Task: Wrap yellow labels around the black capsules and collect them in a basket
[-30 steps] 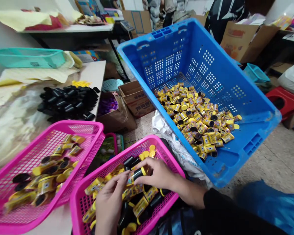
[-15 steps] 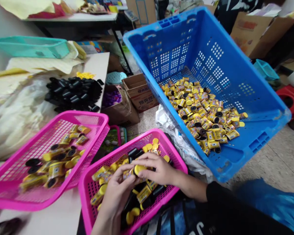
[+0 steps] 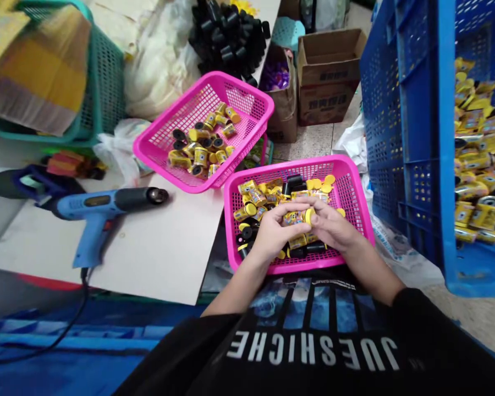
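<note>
Holding one tub (image 3: 293, 218), the two hands faced each other in the head view: the left grip (image 3: 274, 228) was curled round its body, the right grip (image 3: 334, 223) closed against its yellow cap (image 3: 309, 215). The tub thus lay between the grips, above the near basket (image 3: 297, 166). It looked light and fairly stiff, probably thin plastic, a little slippery where glossy, and likelier to dent than to break. The surest hold seemed to be round the middle of the body, leaving the cap end for the other grip.

One tub was in hand; below the grips, many more overlapped, too jumbled to number, with at least three loose caps (image 3: 329, 180). Beyond and left of the grips, the far basket (image 3: 220, 82) held a dozen or so. Past it lay one heap of black tubes (image 3: 229, 38). Well to the right stood one crate (image 3: 408, 137), its tubs beyond counting; well to the left, one heat gun (image 3: 93, 203) on the worktop (image 3: 160, 247). Ahead were two cartons (image 3: 322, 99).
</note>
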